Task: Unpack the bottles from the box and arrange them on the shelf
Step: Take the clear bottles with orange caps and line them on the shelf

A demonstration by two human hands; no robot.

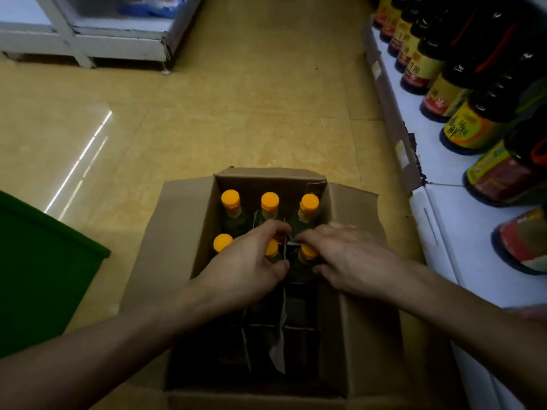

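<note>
An open cardboard box (364,329) stands on the floor below me. Several bottles with orange caps (270,201) stand in its far half, separated by cardboard dividers. The near compartments look dark and hold no visible caps. My left hand (245,261) curls round the neck of the middle bottle (271,248) in the second row. My right hand (346,255) curls round the right bottle (307,252) of that row. The white shelf (461,229) runs along the right.
Dark sauce bottles (470,125) with yellow and red labels line the shelf on the right. A green bin (38,279) sits on the floor at left. A white cabinet base (88,42) stands at the far left. Tan tiled floor lies beyond the box.
</note>
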